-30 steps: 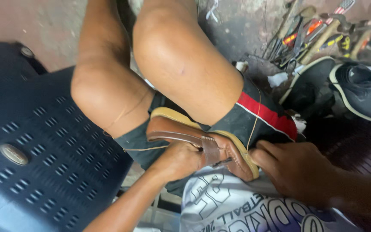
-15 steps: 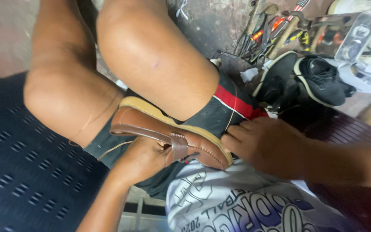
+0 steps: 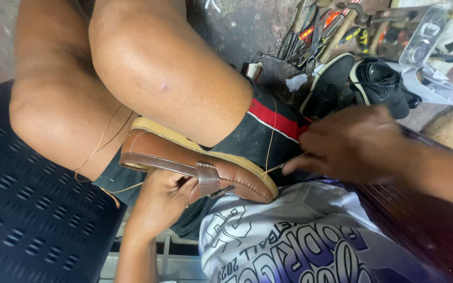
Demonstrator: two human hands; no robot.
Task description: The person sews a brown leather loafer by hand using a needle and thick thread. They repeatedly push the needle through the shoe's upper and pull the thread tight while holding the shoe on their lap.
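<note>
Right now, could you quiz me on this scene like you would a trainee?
1. True or false: the left hand grips the brown shoe from underneath.
2. What does the right hand pinch at the shoe's toe?
A) scissors
B) a tan thread
C) a brush
3. Where does the heap of tools lie: on the floor above the black shoes, or on the blue chair?

Key
1. True; it holds the shoe against the lap.
2. B; the thread runs from the fingertips to the sole edge.
3. On the floor, top of the view.
</note>
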